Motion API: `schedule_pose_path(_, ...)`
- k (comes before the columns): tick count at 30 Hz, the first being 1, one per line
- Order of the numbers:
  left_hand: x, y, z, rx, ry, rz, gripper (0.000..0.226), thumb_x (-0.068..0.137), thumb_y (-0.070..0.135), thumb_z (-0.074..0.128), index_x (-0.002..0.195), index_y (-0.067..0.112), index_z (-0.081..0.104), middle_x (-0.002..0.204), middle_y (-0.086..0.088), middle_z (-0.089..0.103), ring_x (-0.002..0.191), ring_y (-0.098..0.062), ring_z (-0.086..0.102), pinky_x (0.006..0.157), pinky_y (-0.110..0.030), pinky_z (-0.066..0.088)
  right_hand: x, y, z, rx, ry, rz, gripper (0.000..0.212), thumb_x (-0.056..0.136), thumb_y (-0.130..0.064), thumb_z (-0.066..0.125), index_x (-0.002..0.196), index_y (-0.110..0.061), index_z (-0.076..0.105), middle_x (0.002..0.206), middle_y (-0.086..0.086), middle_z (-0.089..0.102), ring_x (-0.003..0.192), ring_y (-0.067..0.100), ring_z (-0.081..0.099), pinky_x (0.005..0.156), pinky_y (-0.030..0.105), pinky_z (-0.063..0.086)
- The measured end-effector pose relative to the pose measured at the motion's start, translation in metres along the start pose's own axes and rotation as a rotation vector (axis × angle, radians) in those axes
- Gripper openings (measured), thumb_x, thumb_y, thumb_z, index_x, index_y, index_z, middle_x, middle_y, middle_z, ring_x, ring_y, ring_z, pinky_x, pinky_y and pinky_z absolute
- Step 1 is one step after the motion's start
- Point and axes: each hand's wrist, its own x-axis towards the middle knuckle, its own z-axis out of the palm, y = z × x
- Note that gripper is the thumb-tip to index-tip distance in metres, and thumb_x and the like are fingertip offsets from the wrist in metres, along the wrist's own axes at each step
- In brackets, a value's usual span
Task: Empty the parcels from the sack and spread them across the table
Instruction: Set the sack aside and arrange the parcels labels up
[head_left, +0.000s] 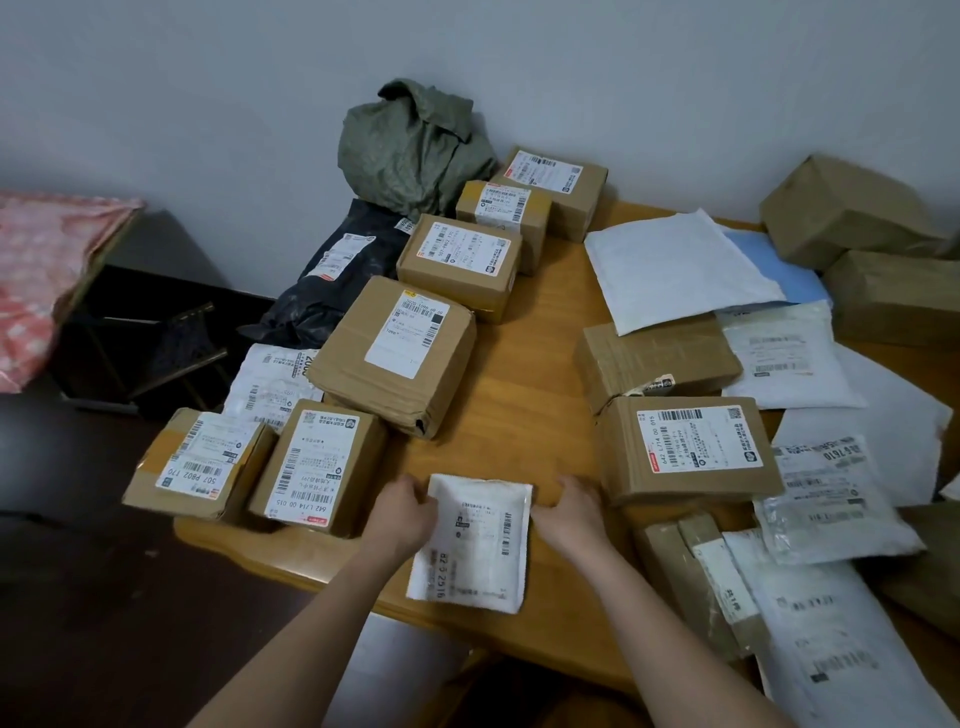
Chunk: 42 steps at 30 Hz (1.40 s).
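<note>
A small white packet (470, 540) is held flat on the tabletop (519, 415) at its near edge, gripped by the left hand (402, 514) and touched by the open right hand (571, 514); the green sack (410, 150) is slumped at the far edge.

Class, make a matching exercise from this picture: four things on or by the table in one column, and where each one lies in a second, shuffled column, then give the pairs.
Things:
1. green sack
2. small white mailer
3. black bag
4. blue envelope

Places:
A. between the left hand and right hand
B. against the wall
C. under a large white envelope
D. off the table's left edge

Pairs: 1-B, 2-A, 3-D, 4-C
</note>
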Motion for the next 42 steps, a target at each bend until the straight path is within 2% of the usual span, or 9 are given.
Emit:
schedule_pose_path(4, -0.002, -0.006, 0.000, 0.010, -0.015, -0.017, 0.012, 0.091, 0.016, 0.050, 0.101, 0.010, 0.053, 0.107, -0.010, 0.061, 0.089, -0.020, 0.057, 0.073, -0.033, 0.051, -0.007, -0.007, 0.012, 0.087, -0.135, 0.048, 0.055, 0.089, -0.018, 0.055, 0.141, -0.016, 0.038, 0.131, 0.006, 0.045, 0.118, 0.026, 0.053, 0.086, 0.044, 0.056)
schedule_pose_path(6, -0.004, -0.007, -0.002, 0.049, 0.005, -0.008, 0.017, 0.091, 0.016, 0.049, 0.106, 0.009, 0.054, 0.110, -0.009, 0.059, 0.088, -0.019, 0.055, 0.070, -0.030, 0.048, -0.010, -0.012, 0.019, 0.138, -0.183, 0.022, 0.052, 0.091, -0.016, 0.054, 0.140, -0.019, 0.038, 0.121, 0.001, 0.051, 0.105, 0.022, 0.061, 0.077, 0.041, 0.059)
schedule_pose_path(8, -0.005, -0.007, -0.006, 0.080, 0.052, -0.001, 0.027, 0.092, 0.017, 0.047, 0.116, 0.008, 0.053, 0.118, -0.009, 0.053, 0.089, -0.018, 0.052, 0.071, -0.028, 0.043, -0.012, -0.019, 0.024, 0.157, -0.204, -0.001, 0.053, 0.091, -0.017, 0.054, 0.141, -0.022, 0.037, 0.125, 0.002, 0.052, 0.102, 0.021, 0.063, 0.072, 0.039, 0.061)
schedule_pose_path(11, -0.006, -0.008, -0.012, 0.113, 0.143, 0.031, 0.025, 0.090, 0.014, 0.044, 0.112, 0.008, 0.055, 0.118, -0.009, 0.048, 0.089, -0.022, 0.055, 0.079, -0.034, 0.048, -0.014, -0.026, 0.030, 0.144, -0.219, -0.019, 0.056, 0.091, -0.019, 0.054, 0.144, -0.023, 0.035, 0.130, 0.004, 0.048, 0.102, 0.020, 0.061, 0.067, 0.034, 0.060)
schedule_pose_path(14, -0.006, -0.008, -0.013, 0.096, 0.180, 0.088, 0.020, 0.090, 0.012, 0.043, 0.103, 0.010, 0.058, 0.111, -0.007, 0.052, 0.086, -0.021, 0.057, 0.081, -0.037, 0.051, -0.016, -0.029, 0.033, 0.142, -0.227, -0.036, 0.056, 0.091, -0.019, 0.054, 0.144, -0.022, 0.035, 0.131, 0.005, 0.047, 0.093, 0.016, 0.059, 0.073, 0.035, 0.059)
schedule_pose_path(17, -0.006, -0.006, -0.013, 0.092, 0.182, 0.123, 0.017, 0.090, 0.011, 0.045, 0.098, 0.011, 0.060, 0.107, -0.004, 0.055, 0.087, -0.017, 0.056, 0.078, -0.033, 0.051, -0.017, -0.032, 0.035, 0.108, -0.226, -0.077, 0.052, 0.090, -0.017, 0.055, 0.140, -0.018, 0.040, 0.115, 0.001, 0.055, 0.084, 0.010, 0.056, 0.076, 0.030, 0.054)
schedule_pose_path(21, -0.007, -0.004, -0.011, 0.092, 0.183, 0.149, 0.021, 0.091, 0.010, 0.045, 0.101, 0.009, 0.063, 0.107, -0.005, 0.057, 0.090, -0.016, 0.056, 0.079, -0.028, 0.049, -0.018, -0.033, 0.035, 0.047, -0.244, -0.111, 0.041, 0.091, -0.017, 0.055, 0.132, -0.013, 0.053, 0.120, 0.002, 0.062, 0.104, 0.016, 0.059, 0.079, 0.022, 0.045)
schedule_pose_path(25, -0.005, -0.002, -0.009, 0.100, 0.173, 0.156, 0.022, 0.089, 0.008, 0.044, 0.099, 0.009, 0.064, 0.108, -0.006, 0.059, 0.092, -0.019, 0.058, 0.082, -0.030, 0.050, -0.020, -0.032, 0.032, 0.032, -0.283, -0.135, 0.031, 0.093, -0.020, 0.054, 0.123, -0.016, 0.061, 0.122, 0.002, 0.064, 0.110, 0.016, 0.060, 0.087, 0.022, 0.047)
schedule_pose_path(42, -0.007, 0.016, -0.005, 0.130, 0.134, 0.193, 0.020, 0.088, 0.007, 0.044, 0.095, 0.011, 0.062, 0.102, -0.007, 0.062, 0.088, -0.016, 0.054, 0.074, -0.028, 0.045, -0.030, -0.032, 0.025, 0.094, -0.431, -0.183, 0.039, 0.096, -0.005, 0.043, 0.130, -0.015, 0.057, 0.132, 0.002, 0.058, 0.121, 0.014, 0.053, 0.087, 0.016, 0.038)
